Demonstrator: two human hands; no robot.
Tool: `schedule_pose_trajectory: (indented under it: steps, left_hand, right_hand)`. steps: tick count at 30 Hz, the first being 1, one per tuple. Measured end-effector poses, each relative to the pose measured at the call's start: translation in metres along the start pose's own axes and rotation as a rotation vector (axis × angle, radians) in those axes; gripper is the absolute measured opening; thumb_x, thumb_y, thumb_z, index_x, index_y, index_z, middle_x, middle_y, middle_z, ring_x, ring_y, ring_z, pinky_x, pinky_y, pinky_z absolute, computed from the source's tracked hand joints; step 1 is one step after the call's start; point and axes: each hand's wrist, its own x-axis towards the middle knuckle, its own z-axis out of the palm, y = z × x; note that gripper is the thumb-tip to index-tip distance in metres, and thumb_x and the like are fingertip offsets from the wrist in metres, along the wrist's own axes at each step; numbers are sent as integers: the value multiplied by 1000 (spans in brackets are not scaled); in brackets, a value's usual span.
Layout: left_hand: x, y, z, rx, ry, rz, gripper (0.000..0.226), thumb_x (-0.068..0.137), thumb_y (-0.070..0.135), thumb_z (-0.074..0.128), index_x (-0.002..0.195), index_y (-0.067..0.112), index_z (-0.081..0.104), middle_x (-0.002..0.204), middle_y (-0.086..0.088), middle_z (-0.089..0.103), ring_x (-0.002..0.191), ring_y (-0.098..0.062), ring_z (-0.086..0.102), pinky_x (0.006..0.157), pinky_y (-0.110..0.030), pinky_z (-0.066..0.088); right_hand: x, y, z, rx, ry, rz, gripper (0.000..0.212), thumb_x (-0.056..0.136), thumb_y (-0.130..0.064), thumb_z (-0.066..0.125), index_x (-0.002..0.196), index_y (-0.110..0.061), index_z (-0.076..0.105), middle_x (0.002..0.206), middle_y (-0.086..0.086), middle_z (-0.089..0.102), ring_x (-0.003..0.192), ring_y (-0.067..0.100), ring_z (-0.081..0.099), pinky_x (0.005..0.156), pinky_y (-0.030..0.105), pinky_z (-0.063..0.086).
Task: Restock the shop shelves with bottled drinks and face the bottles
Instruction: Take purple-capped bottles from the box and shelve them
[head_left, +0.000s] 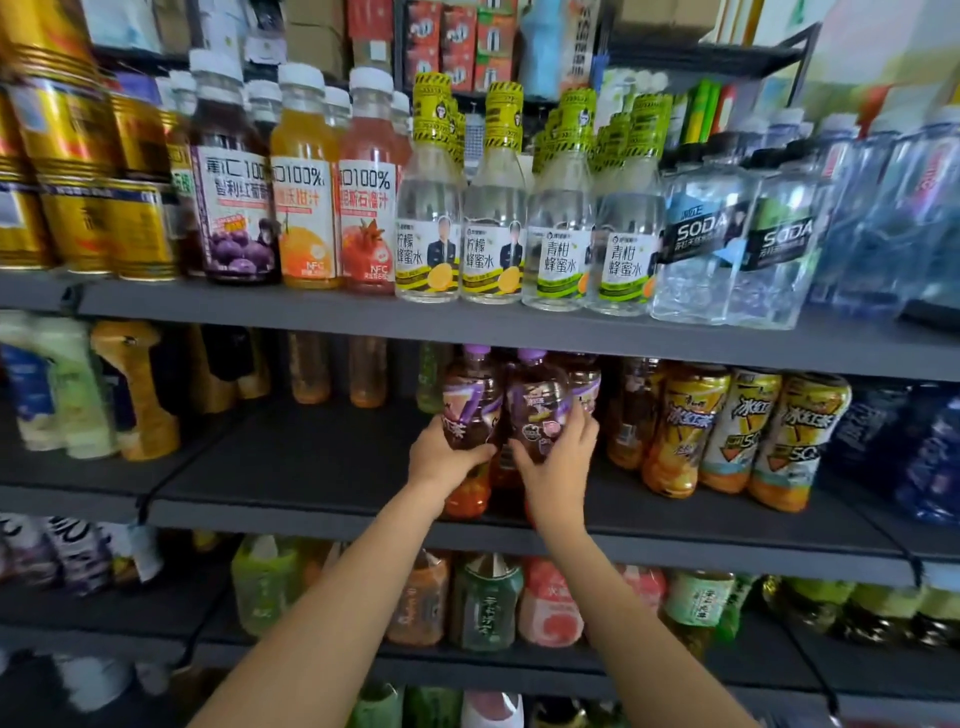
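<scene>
Both hands reach onto the middle shelf (322, 467), each wrapped around its own purple-capped tea bottle. The left hand (441, 457) grips the left bottle (470, 400) low on its body, fingers curled round the front so the lower label is covered. The right hand (558, 460) grips the right bottle (535, 400) from the right side, thumb across the front, fingers hidden behind it. The two bottles stand upright, touching or nearly so, set back from the front edge of the shelf, about midway along it. Their bases are hidden by the hands and wrists; a reddish bottle bottom (467, 496) shows below the left wrist, and whether it belongs to the held bottle cannot be told. More purple-labelled bottles stand behind them in shadow, count unclear.

To the right on the same shelf stands a row of yellow iced tea bottles (727, 431), then dark blue bottles (930, 457), blurred and cut by the right edge. The left part of the shelf is bare at the front, with dim bottles at the back and blurred cartons (67, 384) at the left end.

On the upper shelf stand gold cans (78, 176), juice bottles (306, 176), honey water bottles (431, 208) and soda water bottles (711, 234). The lower shelf holds green and pink bottles (488, 603), partly hidden by the forearms
</scene>
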Motion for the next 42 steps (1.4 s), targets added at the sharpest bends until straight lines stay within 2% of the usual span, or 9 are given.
schedule_pose_trajectory:
  steps: [3, 8, 13, 19, 25, 29, 33, 37, 42]
  left_hand:
    - [3, -3, -1, 2, -2, 23, 49, 70, 23, 79, 114, 17, 57, 112, -4, 64, 107, -22, 58, 96, -37, 46]
    - [6, -3, -1, -2, -16, 16, 49, 71, 24, 79, 114, 19, 57, 113, -2, 64, 107, -21, 58, 97, -39, 46]
    - [3, 1, -2, 24, -34, -7, 52, 70, 25, 79, 117, 17, 56, 117, -4, 62, 111, -22, 56, 98, -36, 45]
    - [0, 1, -7, 47, -29, -6, 56, 70, 27, 79, 119, 18, 55, 120, -3, 61, 115, -22, 54, 100, -40, 44]
    - [7, -1, 0, 49, 14, -19, 55, 72, 29, 78, 119, 19, 54, 121, -4, 59, 118, -25, 52, 101, -44, 43]
    - [9, -7, 6, 59, 109, -8, 54, 74, 33, 75, 120, 14, 52, 119, -7, 58, 118, -26, 49, 99, -39, 42]
    - [10, -9, 14, 70, 248, -12, 57, 76, 34, 73, 122, 12, 49, 118, -10, 58, 120, -28, 43, 94, -35, 39]
    - [23, -10, 17, 103, 285, -36, 60, 78, 35, 71, 127, 11, 46, 124, -9, 56, 123, -28, 39, 94, -37, 39]
    - [41, -12, 17, 105, 286, -45, 59, 76, 34, 72, 125, 12, 46, 124, -9, 56, 122, -30, 43, 95, -39, 39]
  right_hand:
    - [-19, 23, -4, 51, 29, 93, 69, 80, -11, 71, 136, 1, 32, 130, 15, 36, 119, 23, 43, 98, 40, 45]
    - [-16, 33, -10, 72, 134, 145, 65, 83, -12, 68, 133, 6, 31, 124, 18, 37, 115, 29, 43, 95, 46, 47]
    - [-9, 37, -10, -8, 163, 164, 64, 83, -9, 68, 133, 8, 31, 126, 22, 37, 118, 30, 38, 97, 21, 28]
    - [14, 39, -22, 8, 228, 308, 66, 75, -8, 75, 125, 9, 34, 127, 25, 36, 121, 37, 38, 104, 38, 33]
    - [-5, 28, -18, 43, 116, 257, 63, 72, -13, 79, 118, 4, 40, 120, 19, 44, 113, 28, 45, 92, 30, 38]
    - [-8, 20, 1, 56, 16, 203, 63, 73, -14, 78, 120, 3, 40, 119, 17, 43, 111, 25, 45, 90, 25, 37]
    - [-9, 14, 22, 52, 89, 215, 68, 74, -13, 77, 125, 6, 37, 122, 21, 39, 113, 34, 45, 95, 36, 41]
    - [-7, 8, 35, 56, 112, 252, 62, 77, -10, 74, 124, 3, 36, 126, 20, 36, 117, 30, 40, 92, 24, 34]
    - [1, 2, 48, 45, 99, 288, 57, 78, -6, 72, 121, 2, 36, 127, 18, 34, 115, 26, 39, 91, 22, 33]
